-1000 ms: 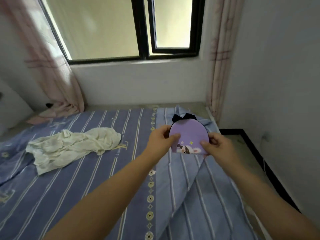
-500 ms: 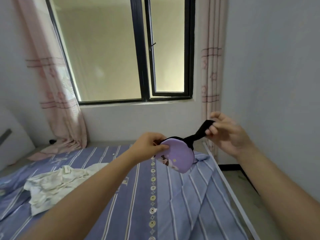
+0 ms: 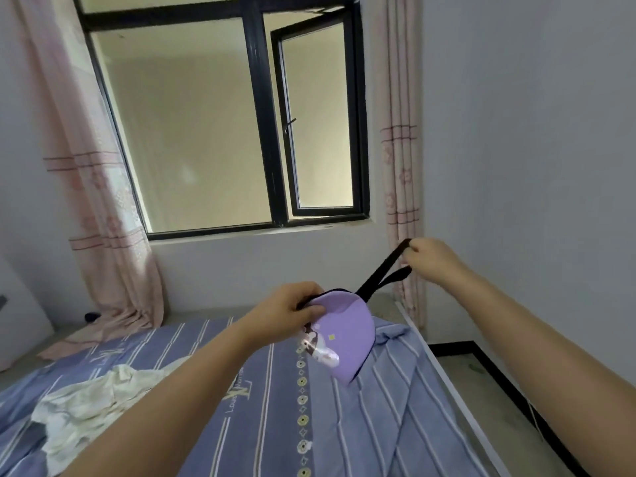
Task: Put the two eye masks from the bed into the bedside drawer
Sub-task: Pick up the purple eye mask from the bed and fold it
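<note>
L grip: the purple eye mask (image 3: 339,333) is being pinched at its upper-left edge by the left hand (image 3: 287,313), thumb on the front, fingers curled behind; closed tight on the fabric.
R grip: the black strap (image 3: 387,270) is being gripped at its far end by the right hand (image 3: 432,259), fist closed round the loop, held up and to the R of the mask.
Strap: being pulled taut, running diag. from the mask's top edge up to the R hand; two bands are being shown, upper and lower, meeting nr the mask.
Mask pos.: being held in the air above the bed (image 3: 268,407), not touching the sheet; folded approx. in half, rounded edge hanging down-R, black lining showing along the rim; cartoon print facing the camera.
2nd mask: cannot be told from this view.
Arms: both forearms are being extended fwd, L across the centre, R along the R side.
Bed: being covered by a blue/lilac striped sheet w/ a patterned band down the middle; a rumpled white cloth (image 3: 89,404) is lying on it, lower L, well apart from the mask.
Bkgd: black-framed window (image 3: 241,132) w/ one pane swung open; pink curtains (image 3: 96,201) are hanging either side, L one bunching on the floor; grey wall at R.
</note>
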Motion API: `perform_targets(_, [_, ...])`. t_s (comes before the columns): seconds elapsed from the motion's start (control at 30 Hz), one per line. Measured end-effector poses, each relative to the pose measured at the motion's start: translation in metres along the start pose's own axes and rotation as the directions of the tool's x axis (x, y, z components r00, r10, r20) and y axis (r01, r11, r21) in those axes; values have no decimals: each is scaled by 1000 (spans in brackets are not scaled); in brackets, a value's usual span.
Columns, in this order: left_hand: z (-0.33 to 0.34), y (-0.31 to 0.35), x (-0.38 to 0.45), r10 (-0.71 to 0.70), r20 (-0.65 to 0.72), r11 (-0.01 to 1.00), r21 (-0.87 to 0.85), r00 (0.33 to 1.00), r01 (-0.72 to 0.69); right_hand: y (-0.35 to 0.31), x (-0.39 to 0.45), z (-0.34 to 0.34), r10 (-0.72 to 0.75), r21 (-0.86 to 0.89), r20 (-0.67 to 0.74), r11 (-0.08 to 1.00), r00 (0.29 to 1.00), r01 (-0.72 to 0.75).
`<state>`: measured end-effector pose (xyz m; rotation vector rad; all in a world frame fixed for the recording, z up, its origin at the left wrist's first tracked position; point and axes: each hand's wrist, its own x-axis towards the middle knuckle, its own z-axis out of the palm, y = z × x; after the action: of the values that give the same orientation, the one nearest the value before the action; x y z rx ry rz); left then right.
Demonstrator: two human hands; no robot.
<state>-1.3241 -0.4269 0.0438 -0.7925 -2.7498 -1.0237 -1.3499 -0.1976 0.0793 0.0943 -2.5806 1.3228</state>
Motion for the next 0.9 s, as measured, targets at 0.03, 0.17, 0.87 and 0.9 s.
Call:
perform_targets(0.03, [1,-1,-2,-33,32,998,-44,999,35,-5,-3,2,-13,452,14,892,1000,5])
perform_targets(0.17, [-2,-10,-8,-129,43,978,-162,991,134,-15,-34,3,-526,920,216,391,823,8])
perform_targets(0.87, [4,-37,-25,-212,195,883,-382,958,273,-1,-34,52,-148,959,172,251,974,-132])
perform_targets(0.9, [3,-38,-24,-243,141,875,-395,960,280,0,-37,52,-213,900,250,410,945,-146])
